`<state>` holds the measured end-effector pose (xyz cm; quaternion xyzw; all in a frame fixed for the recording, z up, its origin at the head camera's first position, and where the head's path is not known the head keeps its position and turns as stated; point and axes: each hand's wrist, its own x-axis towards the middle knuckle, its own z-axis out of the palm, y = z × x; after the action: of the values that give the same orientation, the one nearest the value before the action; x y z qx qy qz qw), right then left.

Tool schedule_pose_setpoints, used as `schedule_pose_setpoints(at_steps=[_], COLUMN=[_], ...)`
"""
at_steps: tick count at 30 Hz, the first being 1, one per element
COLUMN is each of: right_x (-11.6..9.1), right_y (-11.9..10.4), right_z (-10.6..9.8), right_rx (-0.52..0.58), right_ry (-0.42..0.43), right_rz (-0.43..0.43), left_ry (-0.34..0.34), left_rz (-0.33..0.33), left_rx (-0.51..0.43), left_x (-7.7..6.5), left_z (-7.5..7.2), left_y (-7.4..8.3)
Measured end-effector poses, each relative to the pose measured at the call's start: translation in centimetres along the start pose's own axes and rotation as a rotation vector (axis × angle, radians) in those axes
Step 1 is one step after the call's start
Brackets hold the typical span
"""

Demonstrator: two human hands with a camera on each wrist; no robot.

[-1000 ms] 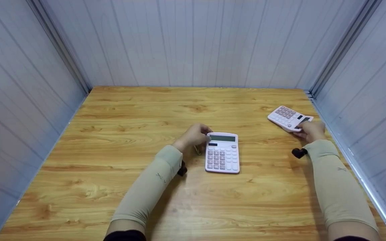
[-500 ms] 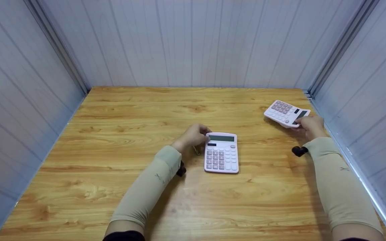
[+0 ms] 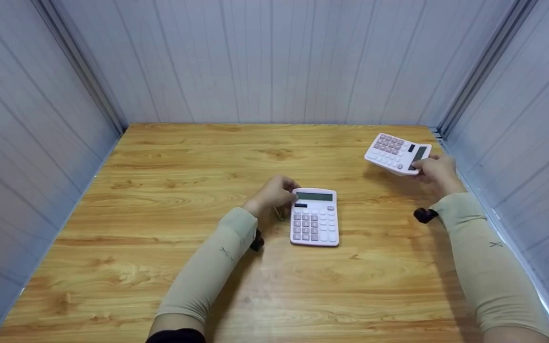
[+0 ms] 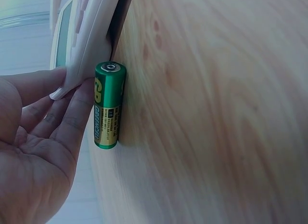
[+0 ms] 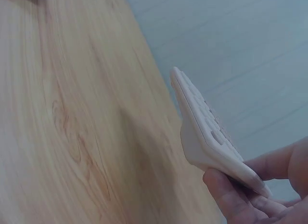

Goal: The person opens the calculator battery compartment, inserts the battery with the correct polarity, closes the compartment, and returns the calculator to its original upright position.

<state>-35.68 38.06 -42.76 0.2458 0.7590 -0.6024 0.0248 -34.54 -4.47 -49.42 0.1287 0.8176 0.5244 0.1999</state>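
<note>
Holding a calculator (image 3: 391, 151) aloft, wood-grain tabletop (image 3: 160, 190), pale panelled walls (image 3: 250, 62)

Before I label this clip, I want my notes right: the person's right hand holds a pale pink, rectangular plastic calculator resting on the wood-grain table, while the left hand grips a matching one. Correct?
Not quite: the right hand holds its calculator in the air above the table, as the right wrist view shows. The left hand does grip a matching one.
</note>
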Motion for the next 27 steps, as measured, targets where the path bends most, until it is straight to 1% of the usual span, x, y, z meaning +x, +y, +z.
schedule_pose_setpoints(at_steps=[2,9,14,20,27], right_x=[-0.5,-2.6,-4.1,-5.4,-6.7], right_y=[-0.3,-1.5,-2.1,-2.5,-2.9], right_z=[0.4,1.9,3.0,4.2,5.2], right_rx=[-0.015,-0.001,0.008,0.006,-0.023], right_ry=[-0.021,-0.069,-0.107,-0.163,-0.201], right_rz=[-0.027,-0.088,-0.131,-0.182,-0.210], left_ry=[-0.001,0.000,0.006,0.013,0.022], left_rz=[-0.005,-0.022,-0.016,0.021,0.007], left_rx=[-0.006,-0.028,-0.018,0.007,0.010], left_x=[0.0,-0.1,-0.1,-0.1,0.0], left_z=[0.0,0.1,0.1,0.0,0.0], left_y=[0.0,-0.1,-0.1,-0.1,0.0])
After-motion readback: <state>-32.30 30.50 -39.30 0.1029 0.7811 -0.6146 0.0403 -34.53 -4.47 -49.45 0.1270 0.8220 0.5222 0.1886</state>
